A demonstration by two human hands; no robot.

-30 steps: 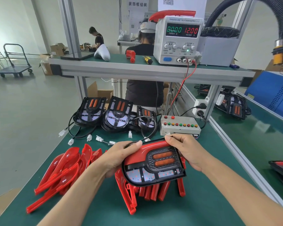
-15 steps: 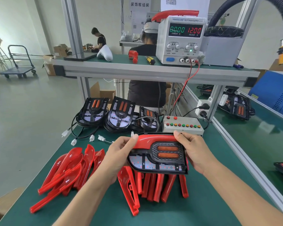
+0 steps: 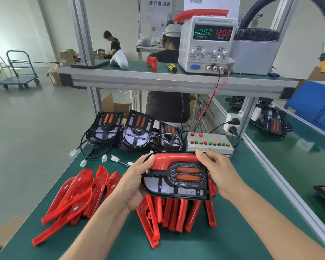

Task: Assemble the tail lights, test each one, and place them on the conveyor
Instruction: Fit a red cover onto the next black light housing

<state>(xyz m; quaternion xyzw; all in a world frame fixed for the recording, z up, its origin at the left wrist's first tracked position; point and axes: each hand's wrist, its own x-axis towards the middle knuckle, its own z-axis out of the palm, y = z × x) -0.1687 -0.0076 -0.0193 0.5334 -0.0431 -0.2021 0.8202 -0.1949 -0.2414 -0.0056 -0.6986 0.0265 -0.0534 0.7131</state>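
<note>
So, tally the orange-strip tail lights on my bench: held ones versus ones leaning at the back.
Black tail light with red trim, held by left hand and right hand: 1
Bare black tail light housings leaning at the back: 3
Total: 4

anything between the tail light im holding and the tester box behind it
Nothing visible. The tail light, gripped by the left hand and right hand, sits just in front of the tester box, with no object between them.

Factory assembly line: power supply [image 3: 206,43] on shelf; below it test box [image 3: 209,143], probably conveyor [image 3: 298,152] rightward.
</note>
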